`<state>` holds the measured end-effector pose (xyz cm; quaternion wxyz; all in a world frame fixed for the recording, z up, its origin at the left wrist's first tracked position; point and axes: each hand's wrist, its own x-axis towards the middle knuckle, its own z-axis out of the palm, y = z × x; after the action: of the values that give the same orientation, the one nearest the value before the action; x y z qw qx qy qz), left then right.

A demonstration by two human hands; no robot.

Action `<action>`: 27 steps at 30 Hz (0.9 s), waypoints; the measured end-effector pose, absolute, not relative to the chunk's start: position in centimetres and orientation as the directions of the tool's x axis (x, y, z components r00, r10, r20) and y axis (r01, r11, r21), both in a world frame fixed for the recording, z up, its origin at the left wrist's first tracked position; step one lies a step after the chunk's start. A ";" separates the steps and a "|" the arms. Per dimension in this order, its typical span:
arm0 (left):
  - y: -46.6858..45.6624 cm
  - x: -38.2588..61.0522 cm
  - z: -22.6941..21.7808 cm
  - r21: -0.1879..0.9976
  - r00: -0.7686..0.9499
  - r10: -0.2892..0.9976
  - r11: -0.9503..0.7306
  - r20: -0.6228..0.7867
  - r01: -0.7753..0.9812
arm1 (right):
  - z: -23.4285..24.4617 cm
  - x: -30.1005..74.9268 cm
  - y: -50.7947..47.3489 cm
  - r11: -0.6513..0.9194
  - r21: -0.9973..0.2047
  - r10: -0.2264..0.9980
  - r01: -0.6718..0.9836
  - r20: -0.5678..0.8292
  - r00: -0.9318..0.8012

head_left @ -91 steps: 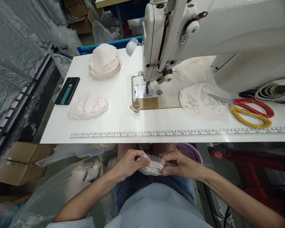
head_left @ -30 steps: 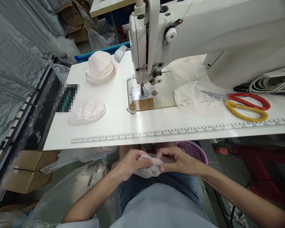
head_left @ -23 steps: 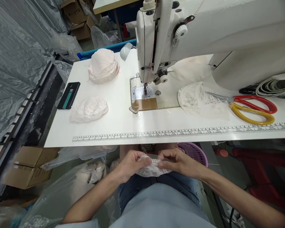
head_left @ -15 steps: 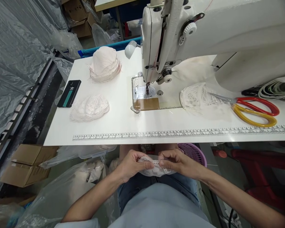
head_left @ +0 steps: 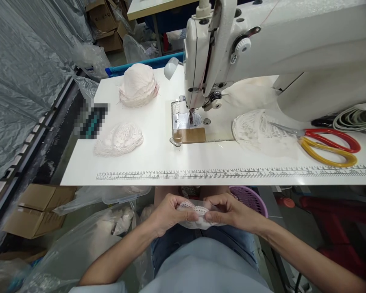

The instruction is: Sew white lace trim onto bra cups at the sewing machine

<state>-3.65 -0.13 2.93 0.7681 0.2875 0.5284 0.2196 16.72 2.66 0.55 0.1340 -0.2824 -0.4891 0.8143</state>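
Observation:
Above my lap, just below the table edge, a white lace piece [head_left: 199,211] with sheer fabric is stretched between both hands. My left hand [head_left: 173,213] pinches its left side, thumb on top. On its right side, my right hand [head_left: 225,209] has thumb and fingers closed on the edge. Over the table stands a white sewing machine [head_left: 198,61] with its needle and presser foot [head_left: 191,117] above the metal plate. Another lace piece [head_left: 118,139] lies at the table's left, and a stack of pale pink cup-shaped pieces [head_left: 138,84] sits behind it.
Scissors [head_left: 327,144] with red and yellow handles rest on white lace [head_left: 253,128] right of the needle. A printed ruler [head_left: 232,174] runs along the table's front edge. A purple basket [head_left: 250,198] stands beneath, with plastic bags [head_left: 79,232] and a cardboard box [head_left: 36,209] at left.
My thumbs have shifted slightly on the lace, and its edge between them now curves more. Both hands keep their grip. The view has moved a little, so the table appears slightly farther right.

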 end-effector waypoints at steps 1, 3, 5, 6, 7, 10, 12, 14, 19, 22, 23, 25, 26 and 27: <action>-0.1 -3.6 3.0 0.679 0.339 0.646 0.733 -0.684 -0.027 | 0.7 16.7 2.7 -0.495 -0.867 0.491 0.054 -0.331 -0.806; 0.1 -3.4 3.6 0.693 0.336 0.657 0.721 -0.675 -0.017 | 1.2 17.0 2.8 -0.490 -0.870 0.492 0.054 -0.327 -0.807; 0.3 -3.3 4.7 0.708 0.356 0.667 0.706 -0.655 -0.020 | 2.3 17.6 3.0 -0.454 -0.888 0.491 0.068 -0.313 -0.813; 0.4 -3.3 5.4 0.716 0.374 0.671 0.698 -0.640 -0.027 | 3.1 18.1 3.2 -0.425 -0.902 0.482 0.075 -0.295 -0.825; 0.5 -3.3 6.2 0.721 0.400 0.671 0.692 -0.625 -0.033 | 3.9 18.6 3.4 -0.380 -0.922 0.454 0.077 -0.259 -0.853; 1.3 -3.2 8.7 0.740 0.497 0.660 0.670 -0.563 -0.052 | 6.0 20.0 4.0 -0.160 -0.987 0.357 0.016 -0.073 -0.931; 2.2 -2.9 9.6 0.749 0.548 0.647 0.660 -0.531 -0.054 | 6.3 20.0 4.5 0.064 -0.998 0.513 0.024 0.012 -0.858; 3.4 -2.6 9.7 0.758 0.553 0.650 0.651 -0.520 -0.052 | 5.5 19.2 4.9 0.304 -0.944 0.734 0.131 0.144 -0.663; 5.4 -2.2 8.3 0.748 0.510 0.666 0.660 -0.544 -0.064 | 2.8 17.4 5.5 0.707 -0.697 0.659 0.122 0.585 -0.472; 5.6 -2.3 7.9 0.734 0.512 0.658 0.675 -0.551 -0.078 | 2.5 17.8 5.5 0.735 -0.661 0.636 0.151 0.595 -0.491; 5.6 -2.3 8.0 0.734 0.520 0.655 0.675 -0.548 -0.076 | 2.6 18.0 5.5 0.734 -0.660 0.637 0.159 0.587 -0.499; 5.8 -2.3 8.3 0.738 0.536 0.647 0.672 -0.542 -0.063 | 2.6 18.3 5.7 0.737 -0.653 0.632 0.175 0.574 -0.520; 5.9 -2.2 8.5 0.742 0.541 0.643 0.669 -0.543 -0.051 | 2.7 18.4 5.8 0.744 -0.641 0.625 0.188 0.568 -0.535; 6.1 -2.3 8.7 0.747 0.541 0.642 0.664 -0.544 -0.036 | 2.7 18.5 5.9 0.753 -0.625 0.617 0.207 0.561 -0.552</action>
<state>-2.28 6.11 8.67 0.8041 0.3518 0.4305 0.2106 18.53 5.91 2.74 0.4056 -0.2442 -0.8438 0.2527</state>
